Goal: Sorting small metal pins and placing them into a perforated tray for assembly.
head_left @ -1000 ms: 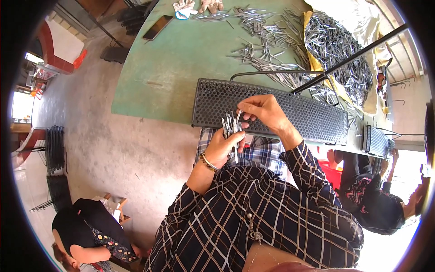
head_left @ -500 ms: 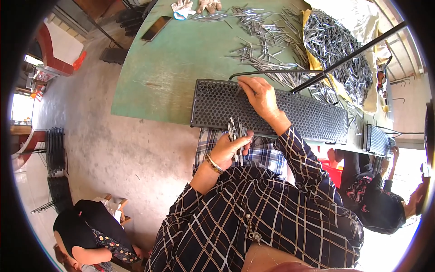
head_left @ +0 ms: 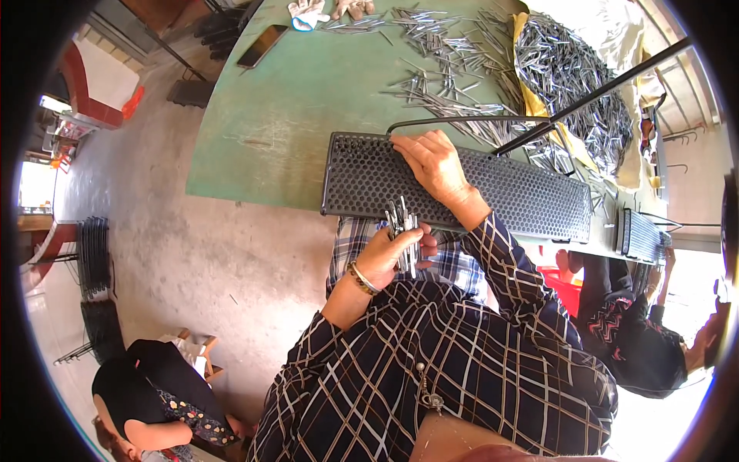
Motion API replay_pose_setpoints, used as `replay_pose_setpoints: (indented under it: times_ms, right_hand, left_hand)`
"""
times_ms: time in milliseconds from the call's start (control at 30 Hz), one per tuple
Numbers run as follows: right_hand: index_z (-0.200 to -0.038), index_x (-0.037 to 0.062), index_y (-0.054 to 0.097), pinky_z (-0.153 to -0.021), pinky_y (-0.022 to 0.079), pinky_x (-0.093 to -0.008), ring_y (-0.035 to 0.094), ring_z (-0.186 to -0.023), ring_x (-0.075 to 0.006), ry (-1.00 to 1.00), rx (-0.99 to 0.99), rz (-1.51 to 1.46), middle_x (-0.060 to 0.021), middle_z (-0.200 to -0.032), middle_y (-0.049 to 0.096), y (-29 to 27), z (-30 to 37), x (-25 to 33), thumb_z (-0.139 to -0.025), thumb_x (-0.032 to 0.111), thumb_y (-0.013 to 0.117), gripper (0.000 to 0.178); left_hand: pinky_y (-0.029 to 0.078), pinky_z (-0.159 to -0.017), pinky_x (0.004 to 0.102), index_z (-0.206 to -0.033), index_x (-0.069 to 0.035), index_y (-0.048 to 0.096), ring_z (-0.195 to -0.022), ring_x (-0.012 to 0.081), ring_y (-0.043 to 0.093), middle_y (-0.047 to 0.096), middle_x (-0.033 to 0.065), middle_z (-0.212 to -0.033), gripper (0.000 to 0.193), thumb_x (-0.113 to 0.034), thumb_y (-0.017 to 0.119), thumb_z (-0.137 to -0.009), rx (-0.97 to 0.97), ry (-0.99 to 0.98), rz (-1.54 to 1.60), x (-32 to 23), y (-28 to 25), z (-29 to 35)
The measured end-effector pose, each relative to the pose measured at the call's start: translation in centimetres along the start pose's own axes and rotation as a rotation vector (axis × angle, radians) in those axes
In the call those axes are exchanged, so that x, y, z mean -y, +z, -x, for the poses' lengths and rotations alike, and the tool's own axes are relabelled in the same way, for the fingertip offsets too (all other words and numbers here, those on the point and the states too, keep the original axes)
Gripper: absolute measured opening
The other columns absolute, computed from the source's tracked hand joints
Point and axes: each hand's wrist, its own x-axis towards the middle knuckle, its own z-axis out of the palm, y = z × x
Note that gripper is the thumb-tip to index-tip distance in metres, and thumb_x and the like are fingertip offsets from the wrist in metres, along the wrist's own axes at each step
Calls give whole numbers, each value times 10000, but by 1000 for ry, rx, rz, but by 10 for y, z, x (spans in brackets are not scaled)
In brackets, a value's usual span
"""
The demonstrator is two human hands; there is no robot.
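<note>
The black perforated tray point(head_left: 462, 185) lies lengthwise along the near edge of the green desk point(head_left: 308, 92), its honeycomb of holes facing up. The right hand point(head_left: 435, 165) rests on the tray's far rim near the left end, fingers bent down onto the hole field; whether a pin is pinched under the fingertips cannot be told. The left hand point(head_left: 389, 254) is held just below the tray's near edge, closed around a bundle of thin metal pins point(head_left: 404, 231) that stand upright out of the fist. The step in hand appears to be loading: pins pass singly from the bundle into the holes. The next move, by judgement, calls for the right hand to draw one pin from the bundle, align it vertically over an empty hole and seat it without disturbing its neighbours. Beyond the tray, loose pins point(head_left: 446, 69) are scattered across the desk, and a larger heap point(head_left: 570, 77) lies on yellow sheeting at the far right.
</note>
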Motion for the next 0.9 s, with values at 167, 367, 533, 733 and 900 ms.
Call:
replay_pose_setpoints:
  times_ms: [167,367,533,733,900]
  right_hand:
    - [-945,76,659,-683,414,-313,555,-730,-216,7,10,-44,-48,-835,619,4,7,-3,-753,117,669,197]
    - [-912,45,680,-699,458,-335,586,-780,-244,275,-43,-327,-80,-874,633,-10,0,14,-798,168,669,168]
    - [-896,1,694,-606,470,-267,584,-658,-119,659,448,-769,-86,-746,665,-40,9,26,-807,254,704,268]
    - [-920,-25,682,-614,476,-235,574,-665,-89,881,268,-840,-53,-759,669,-42,12,17,-830,157,673,203]
    - [-932,7,680,-603,472,-247,584,-649,-102,671,-84,-545,-86,-784,676,-21,4,6,-828,158,676,183]
  left_hand:
    - [544,-699,364,-1047,-34,570,-797,202,625,625,95,-905,204,-174,542,-901,-30,-37,-34,-1,5,2]
    - [449,-539,268,-1045,-30,588,-653,134,554,586,46,-800,219,-192,583,-897,-10,66,-51,-1,3,2]
    - [439,-545,248,-1055,-22,585,-651,113,535,579,33,-781,234,-195,587,-896,-22,180,-158,-7,10,5]
    - [432,-535,242,-1107,-8,573,-649,105,530,583,39,-786,281,-188,590,-893,-24,118,-132,-3,5,-1]
    - [436,-532,246,-1097,-5,581,-634,109,535,594,49,-791,275,-181,599,-886,-19,62,-82,3,8,-6]
